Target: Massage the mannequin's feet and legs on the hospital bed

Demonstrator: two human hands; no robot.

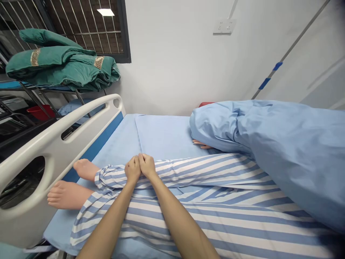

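A figure in blue-and-white striped trousers (215,201) lies on a bed, bare feet (67,194) toward the footboard. My left hand (132,169) and my right hand (147,165) sit side by side on the far trouser leg, both closed and pinching its striped cloth near the shin. A light blue quilt (283,144) is bunched over the upper body at the right, with a hand (201,144) of the figure showing under its edge.
A white plastic footboard (54,144) with cut-outs borders the bed at the left. Beyond it a metal rack (40,97) carries folded green blankets (61,61). The blue sheet (156,136) runs to a white wall with a socket (224,26).
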